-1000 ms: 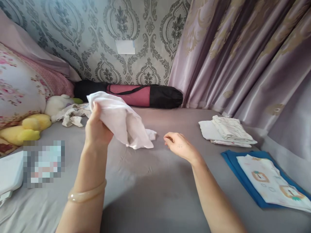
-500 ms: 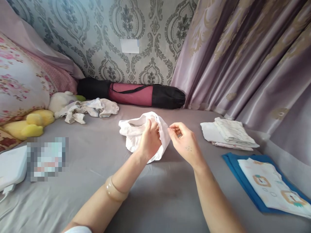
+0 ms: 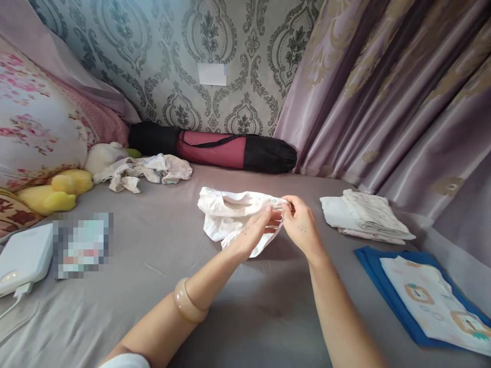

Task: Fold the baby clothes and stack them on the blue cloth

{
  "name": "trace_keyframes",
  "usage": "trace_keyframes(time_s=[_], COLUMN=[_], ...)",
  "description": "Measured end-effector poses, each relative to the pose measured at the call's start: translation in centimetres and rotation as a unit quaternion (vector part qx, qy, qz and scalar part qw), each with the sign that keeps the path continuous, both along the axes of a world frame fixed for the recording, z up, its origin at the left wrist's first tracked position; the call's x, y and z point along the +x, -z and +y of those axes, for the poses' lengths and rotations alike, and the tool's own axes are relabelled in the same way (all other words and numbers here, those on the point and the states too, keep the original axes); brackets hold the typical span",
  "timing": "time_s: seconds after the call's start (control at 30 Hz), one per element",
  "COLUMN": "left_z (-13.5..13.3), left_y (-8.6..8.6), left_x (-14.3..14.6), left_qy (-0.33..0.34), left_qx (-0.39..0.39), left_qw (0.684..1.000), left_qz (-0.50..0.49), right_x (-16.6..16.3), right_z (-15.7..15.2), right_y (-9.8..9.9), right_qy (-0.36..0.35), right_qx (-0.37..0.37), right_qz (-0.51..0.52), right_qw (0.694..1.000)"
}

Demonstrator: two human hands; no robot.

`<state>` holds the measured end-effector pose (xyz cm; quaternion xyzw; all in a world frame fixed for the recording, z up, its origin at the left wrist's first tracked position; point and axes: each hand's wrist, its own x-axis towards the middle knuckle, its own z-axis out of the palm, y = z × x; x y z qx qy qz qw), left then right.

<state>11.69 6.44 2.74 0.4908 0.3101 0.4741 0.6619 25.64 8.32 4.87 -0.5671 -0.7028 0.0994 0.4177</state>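
A crumpled white garment (image 3: 226,214) lies on the grey bed sheet (image 3: 161,266) in the middle of the head view. My left hand (image 3: 255,232) rests on its right side, fingers pressed into the cloth. My right hand (image 3: 299,225) pinches the garment's upper right edge between thumb and fingers. Both hands meet at that same corner. A pale bangle (image 3: 187,306) sits on my left wrist.
Folded white cloths (image 3: 368,214) lie at the right, with a printed cloth on blue fabric (image 3: 433,301) nearer. A heap of unfolded clothes (image 3: 149,171), plush toys (image 3: 57,189), floral pillows (image 3: 34,133), a rolled mat bag (image 3: 230,151) and a white device (image 3: 23,258) stand around. Curtains (image 3: 402,92) hang at the right.
My left hand brought the white garment down from the raised left position onto the bed in the middle. My right hand closed in and took hold of its edge.
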Motion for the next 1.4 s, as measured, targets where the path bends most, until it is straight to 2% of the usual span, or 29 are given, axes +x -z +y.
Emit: trace_keyframes(time_s=[0.1, 0.17, 0.27, 0.33, 0.4, 0.47, 0.63, 0.77, 0.93, 1.03, 1.13, 1.27, 1.4], left_z=[1.4, 2.6, 4.2, 5.0, 5.5, 5.8, 6.0, 6.0, 5.9, 6.2, 6.8, 7.1, 6.5], left_y=[-0.2, -0.4, -0.2, 0.2, 0.9, 1.6, 2.8, 2.9, 2.5, 1.7, 0.1, -3.5, -7.9], left_x=[-2.5, -4.8, -8.9, -11.3, -13.1, -14.0, -14.6, -15.1, -15.6, -15.8, -16.1, -16.5, -16.6], left_qy=[-0.086, -0.179, -0.312, -0.354, -0.359, -0.335, -0.276, -0.274, -0.270, -0.263, -0.271, -0.302, -0.299], left_qx=[0.040, 0.079, 0.132, 0.167, 0.207, 0.232, 0.229, 0.226, 0.216, 0.228, 0.241, 0.275, 0.297], left_qw=[0.992, 0.975, 0.926, 0.888, 0.850, 0.829, 0.818, 0.807, 0.771, 0.768, 0.785, 0.815, 0.851], left_qz=[0.077, 0.102, 0.164, 0.242, 0.324, 0.382, 0.449, 0.473, 0.535, 0.537, 0.501, 0.411, 0.314], right_x=[0.5, 0.7, 0.6, 0.5, 0.5, 0.5, 0.6, 0.4, 0.4, 0.9, 1.4, 2.4, 3.8], right_z=[0.5, 0.7, 0.8, 0.9, 1.0, 1.0, 1.1, 1.2, 1.2, 1.3, 1.4, 1.8, 2.8], right_y=[0.5, 0.8, 1.1, 1.3, 1.3, 1.4, 1.3, 1.1, 0.7, 0.2, -0.7, -2.7, -5.5], right_qy=[0.003, -0.002, -0.014, -0.022, -0.027, -0.031, -0.035, -0.022, -0.003, -0.032, -0.068, -0.101, -0.126], right_qx=[-0.028, -0.031, -0.027, -0.027, -0.033, -0.037, -0.043, -0.060, -0.110, -0.157, -0.169, -0.144, -0.081], right_qz=[0.037, 0.048, 0.040, 0.024, 0.007, -0.004, -0.010, 0.004, 0.034, 0.053, 0.057, 0.074, 0.098], right_qw=[0.999, 0.998, 0.999, 0.999, 0.999, 0.999, 0.998, 0.998, 0.993, 0.986, 0.982, 0.982, 0.984])
